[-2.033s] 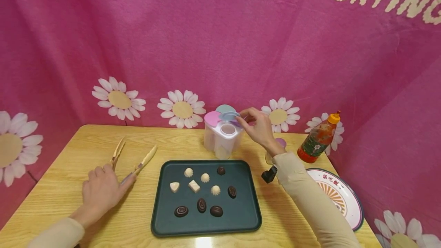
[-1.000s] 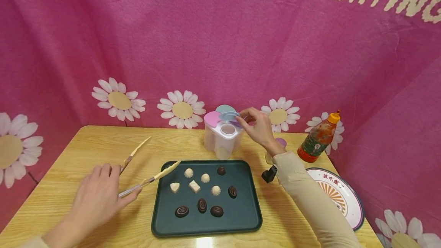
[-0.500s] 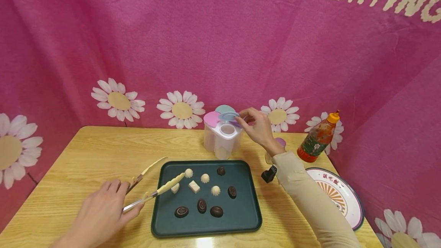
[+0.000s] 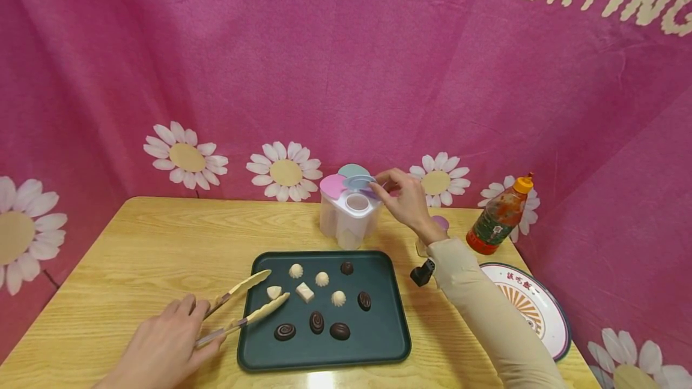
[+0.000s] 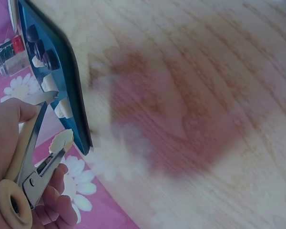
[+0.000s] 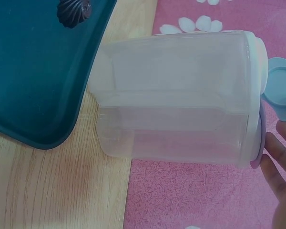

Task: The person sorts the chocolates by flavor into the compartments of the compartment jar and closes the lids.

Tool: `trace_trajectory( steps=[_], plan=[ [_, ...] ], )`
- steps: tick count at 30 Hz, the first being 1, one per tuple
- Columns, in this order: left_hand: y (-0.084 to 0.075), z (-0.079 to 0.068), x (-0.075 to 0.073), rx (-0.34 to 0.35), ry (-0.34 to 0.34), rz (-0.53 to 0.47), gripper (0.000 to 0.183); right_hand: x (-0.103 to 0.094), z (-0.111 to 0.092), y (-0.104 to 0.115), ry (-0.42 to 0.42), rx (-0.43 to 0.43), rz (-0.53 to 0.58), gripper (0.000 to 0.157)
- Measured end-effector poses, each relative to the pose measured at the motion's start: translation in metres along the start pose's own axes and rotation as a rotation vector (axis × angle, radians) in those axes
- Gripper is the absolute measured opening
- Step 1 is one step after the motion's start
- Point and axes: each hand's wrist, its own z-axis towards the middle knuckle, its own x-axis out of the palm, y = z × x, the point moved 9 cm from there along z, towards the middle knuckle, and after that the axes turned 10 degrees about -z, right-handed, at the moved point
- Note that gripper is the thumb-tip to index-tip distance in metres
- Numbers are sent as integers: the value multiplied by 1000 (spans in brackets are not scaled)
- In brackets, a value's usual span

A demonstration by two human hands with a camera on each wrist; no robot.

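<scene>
Two grips | your left hand (image 4: 166,340) holds tongs (image 4: 265,310) in bent fingers | nearest white chocolate (image 4: 274,292) ahead of them | your right hand (image 4: 402,198) pinches blue lid (image 4: 358,182), container (image 4: 350,227) below fingertips

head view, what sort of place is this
Likely a makeshift tabletop set for handling food, perhaps a staged filming spot: a pink daisy-print cloth hangs behind a wooden table, which bears a dark tray of chocolate-like sweets and a sauce bottle.

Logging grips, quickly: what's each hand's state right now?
Left hand: holding the tongs, which are spread open.
Right hand: pinching the raised blue lid.
</scene>
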Motion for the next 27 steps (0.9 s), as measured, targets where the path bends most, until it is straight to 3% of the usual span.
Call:
trace_trajectory(
  steps=[7, 20, 23, 27],
  plan=[
    [3, 0, 12, -36, 83, 7, 48, 0, 0, 1, 4, -7, -2, 16],
    [-2, -1, 8, 15, 35, 26, 37, 1, 0, 1, 9, -10, -4, 16],
    [-4, 1, -2, 49, -27, 31, 39, 1, 0, 1, 7, -7, 3, 16],
    [-11, 4, -20, 127, -163, 45, 39, 0, 0, 0, 2, -4, 4, 16]
  ],
)
